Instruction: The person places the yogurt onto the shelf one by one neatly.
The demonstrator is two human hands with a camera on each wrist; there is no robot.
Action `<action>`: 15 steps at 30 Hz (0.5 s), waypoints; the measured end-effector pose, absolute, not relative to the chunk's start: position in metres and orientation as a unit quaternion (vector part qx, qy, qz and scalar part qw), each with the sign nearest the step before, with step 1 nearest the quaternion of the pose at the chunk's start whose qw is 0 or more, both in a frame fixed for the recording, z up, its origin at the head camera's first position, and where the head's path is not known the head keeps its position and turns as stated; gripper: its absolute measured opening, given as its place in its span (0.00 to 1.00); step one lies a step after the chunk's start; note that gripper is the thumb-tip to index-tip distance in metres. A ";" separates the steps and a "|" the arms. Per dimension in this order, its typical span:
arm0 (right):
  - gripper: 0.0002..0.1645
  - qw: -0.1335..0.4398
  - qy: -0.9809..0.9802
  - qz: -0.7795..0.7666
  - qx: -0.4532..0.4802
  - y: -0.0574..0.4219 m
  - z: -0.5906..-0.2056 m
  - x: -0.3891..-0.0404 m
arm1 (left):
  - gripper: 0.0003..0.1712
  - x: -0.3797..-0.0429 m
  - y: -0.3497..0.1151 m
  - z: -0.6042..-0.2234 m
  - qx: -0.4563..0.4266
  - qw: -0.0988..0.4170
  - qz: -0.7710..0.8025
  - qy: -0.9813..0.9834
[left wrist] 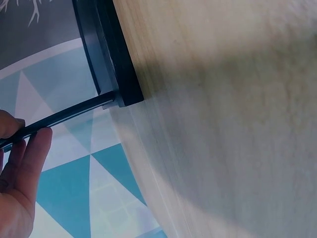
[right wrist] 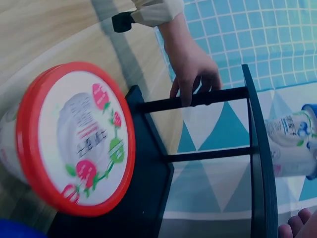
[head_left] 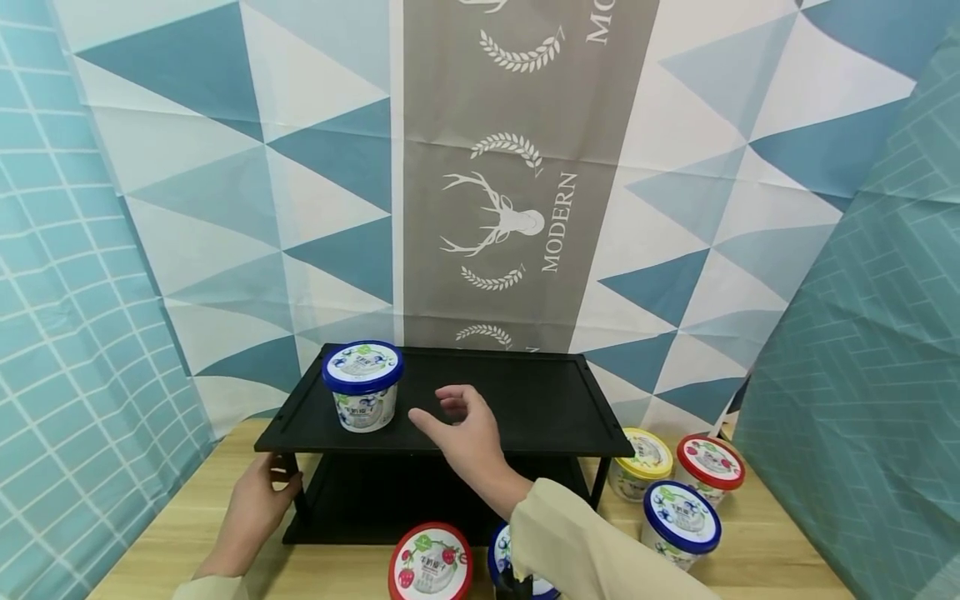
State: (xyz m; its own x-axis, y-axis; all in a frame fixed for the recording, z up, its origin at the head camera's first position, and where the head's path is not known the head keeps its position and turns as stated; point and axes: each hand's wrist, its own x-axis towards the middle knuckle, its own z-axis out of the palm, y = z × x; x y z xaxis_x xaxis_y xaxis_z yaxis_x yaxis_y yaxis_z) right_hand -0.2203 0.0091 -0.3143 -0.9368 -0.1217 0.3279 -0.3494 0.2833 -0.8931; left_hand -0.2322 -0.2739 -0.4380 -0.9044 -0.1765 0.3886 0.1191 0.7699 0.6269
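Note:
A black two-tier shelf [head_left: 480,408] stands on the table. My left hand [head_left: 253,507] grips its front left post [left wrist: 64,115] between thumb and fingers, just under the top tier. On the left part of that tier sits an upright tub with a blue lid [head_left: 363,369] and blueberry prints. My right hand [head_left: 474,442] hovers over the top tier, right of this tub and apart from it, thumb and fingers spread with nothing between them. Only its fingertips [right wrist: 296,224] show at the corner of the right wrist view.
A red-lidded tub [head_left: 431,565] and a blue-lidded tub [head_left: 501,550], partly behind my right sleeve, stand before the shelf. To its right are a yellow-lidded tub [head_left: 647,457], a red-lidded tub [head_left: 710,463] and another blue-lidded tub [head_left: 681,515]. Patterned cloth [head_left: 330,167] hangs behind.

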 end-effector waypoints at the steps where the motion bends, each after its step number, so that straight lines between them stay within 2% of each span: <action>1: 0.26 0.098 -0.795 0.580 0.149 0.013 -0.315 -0.220 | 0.25 -0.232 -0.274 -0.438 0.016 0.218 -0.340 -0.915; 15: 0.27 0.121 -0.799 0.569 0.154 0.054 -0.320 -0.214 | 0.26 -0.233 -0.273 -0.437 0.016 0.209 -0.340 -0.917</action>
State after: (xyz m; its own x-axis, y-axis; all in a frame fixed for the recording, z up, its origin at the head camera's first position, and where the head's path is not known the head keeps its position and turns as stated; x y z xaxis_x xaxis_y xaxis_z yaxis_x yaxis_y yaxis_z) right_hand -0.2136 0.0542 -0.3205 -0.9235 -0.1085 0.3680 -0.3833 0.3049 -0.8719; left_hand -0.2326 -0.2731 -0.4368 -0.9119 -0.1725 0.3724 0.1121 0.7683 0.6303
